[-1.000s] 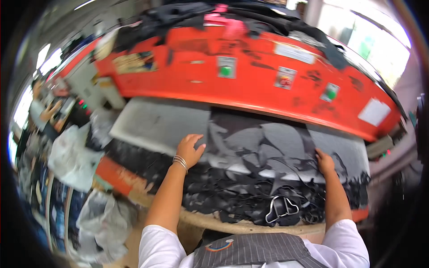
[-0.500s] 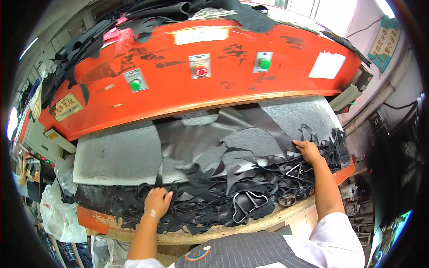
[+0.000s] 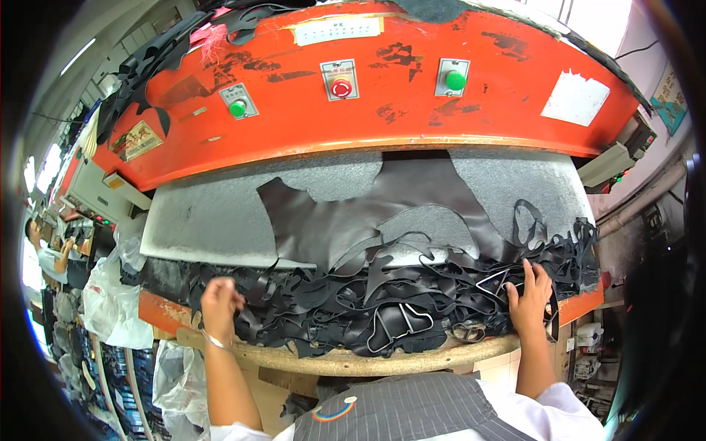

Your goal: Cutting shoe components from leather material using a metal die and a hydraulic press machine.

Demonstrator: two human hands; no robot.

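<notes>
A dark brown-black leather hide (image 3: 434, 184) with large cut-outs lies across the grey cutting bed, its far part under the red press head. Its near edge hangs onto a heap of leather scraps (image 3: 323, 301). My left hand (image 3: 220, 309) is raised over the left end of the heap, fingers loosely bent, nothing visible in it. My right hand (image 3: 531, 298) hovers at the right of the heap, thumb and fingers apart, close to a triangular metal cutting die (image 3: 491, 283). A larger bent-outline cutting die (image 3: 397, 327) rests on the scraps near the front.
The red press head (image 3: 294, 132) spans the back, with two green buttons (image 3: 455, 80) and a red button (image 3: 340, 87). A wooden front edge (image 3: 368, 364) borders the grey bed (image 3: 206, 220). Plastic bags (image 3: 110, 309) hang at the left, where another person (image 3: 51, 257) stands farther off.
Both hands have let go of the hide; the left has moved left, the right down toward the triangular die. The hide's near edge now lies over the scraps. The view has shifted.
</notes>
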